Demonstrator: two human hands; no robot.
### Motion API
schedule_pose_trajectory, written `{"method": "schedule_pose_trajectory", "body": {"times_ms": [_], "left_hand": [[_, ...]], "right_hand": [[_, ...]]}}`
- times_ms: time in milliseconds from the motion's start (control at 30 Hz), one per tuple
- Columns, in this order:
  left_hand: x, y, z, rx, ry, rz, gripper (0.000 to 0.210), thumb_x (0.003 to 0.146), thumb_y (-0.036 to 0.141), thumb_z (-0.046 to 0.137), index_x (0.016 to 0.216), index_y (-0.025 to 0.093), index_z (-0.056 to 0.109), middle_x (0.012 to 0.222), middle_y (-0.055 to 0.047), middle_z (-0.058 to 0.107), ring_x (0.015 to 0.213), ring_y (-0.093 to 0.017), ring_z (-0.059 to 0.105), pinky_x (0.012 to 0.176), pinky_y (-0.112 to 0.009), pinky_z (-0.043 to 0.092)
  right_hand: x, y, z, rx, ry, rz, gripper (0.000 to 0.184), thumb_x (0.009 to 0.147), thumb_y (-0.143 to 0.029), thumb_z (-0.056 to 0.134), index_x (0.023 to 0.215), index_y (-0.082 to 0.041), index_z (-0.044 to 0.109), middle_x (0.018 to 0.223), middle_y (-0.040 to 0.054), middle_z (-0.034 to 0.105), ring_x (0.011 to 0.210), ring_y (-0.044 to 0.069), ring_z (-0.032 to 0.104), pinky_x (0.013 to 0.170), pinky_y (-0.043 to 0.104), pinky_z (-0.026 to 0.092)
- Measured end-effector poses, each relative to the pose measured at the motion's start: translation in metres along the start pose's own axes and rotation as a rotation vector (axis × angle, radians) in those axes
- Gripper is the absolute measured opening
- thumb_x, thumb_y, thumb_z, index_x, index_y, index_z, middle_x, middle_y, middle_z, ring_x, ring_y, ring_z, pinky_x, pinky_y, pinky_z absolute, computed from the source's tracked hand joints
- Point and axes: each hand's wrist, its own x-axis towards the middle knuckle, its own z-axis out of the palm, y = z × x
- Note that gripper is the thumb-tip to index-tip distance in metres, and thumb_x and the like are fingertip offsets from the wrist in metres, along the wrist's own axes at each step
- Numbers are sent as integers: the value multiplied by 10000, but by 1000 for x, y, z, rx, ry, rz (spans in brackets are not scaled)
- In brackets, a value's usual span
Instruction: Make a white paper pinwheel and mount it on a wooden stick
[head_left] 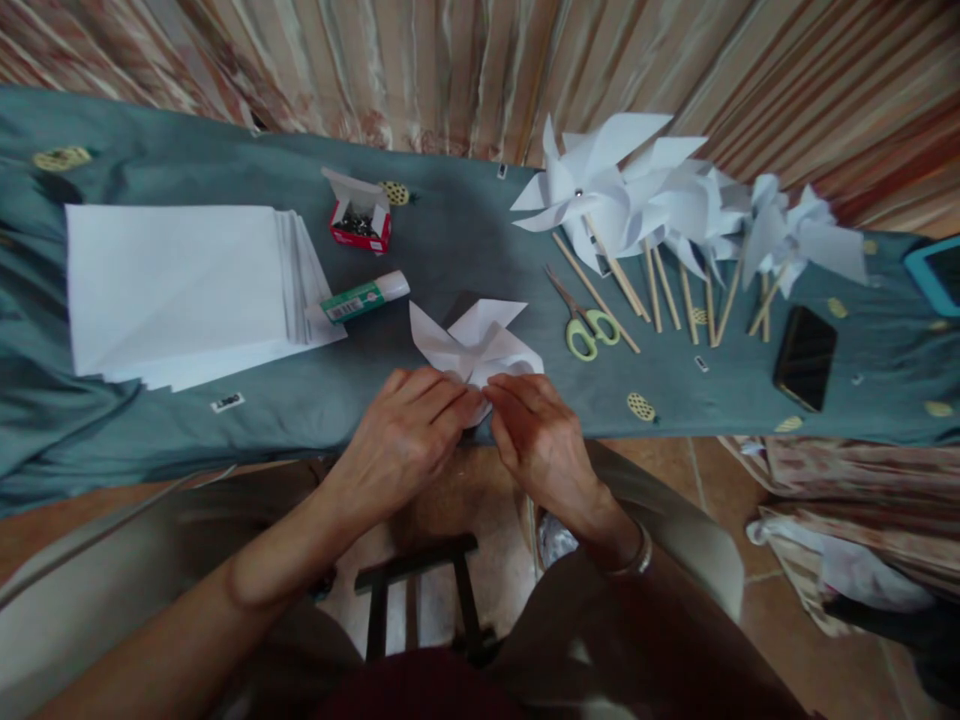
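Observation:
A white paper pinwheel (480, 338) without a stick in sight lies at the near edge of the table, its folded blades pointing away from me. My left hand (412, 420) grips its near side, fingers curled and pressed together. Close beside it, my right hand (536, 425) pinches the same paper with thumb and fingers. The fingertips of both hands almost meet, and they hide the near part of the paper. Just beyond the left hand lies a green and white glue stick (365, 297). Green-handled scissors (585, 322) rest to the right of the pinwheel.
A stack of white paper (180, 290) lies on the left of the cloth-covered table (450, 240). Behind the glue stick stands an open red box (361, 222) of small metal pieces. Several finished pinwheels (622, 195) on sticks lie at the back right, near a dark phone (806, 358).

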Motion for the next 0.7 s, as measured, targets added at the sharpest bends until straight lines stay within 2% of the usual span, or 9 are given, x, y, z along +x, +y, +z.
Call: {"method": "schedule_pose_trajectory", "body": {"times_ms": [133,267,367,500,700], "left_hand": [[3,-5,3,11,50,-75,346,965,153,438,1299,187,524,1273,-100,660,1202,-272,550,933,-445,415],[3,-6,11,-19,52,-97,456,964,137,402,1410,232,394,1319,-68,640,1339,-272,453,1014,-486,350],[3,-6,16,-36,30,-111,531,959,120,395,1463,250,293,1283,-48,666,1382,-259,413,1043,-497,323],[7,-5,17,-53,18,-140,602,956,133,407,1502,211,164,1252,-53,689,1384,-252,403,1059,-509,306],[11,-5,20,-82,3,-154,601,958,162,386,1504,217,140,1248,-73,685,1368,-264,425,1069,-521,287]], "right_hand": [[0,-1,1,7,-16,20,298,931,-106,450,1085,-75,703,1100,142,718,1009,251,610,922,413,555],[0,-1,1,-3,-21,25,298,928,-107,449,1078,-70,703,1104,144,716,1012,258,603,921,410,554],[0,-1,0,2,-44,37,297,929,-112,448,1084,-91,701,1119,139,711,1020,257,597,925,409,550],[1,-1,-1,16,-75,43,288,932,-109,449,1081,-96,694,1119,134,708,1014,259,583,919,407,546],[1,-2,-2,13,-82,35,279,933,-95,450,1077,-73,688,1118,140,707,1006,261,571,903,395,541]]}}
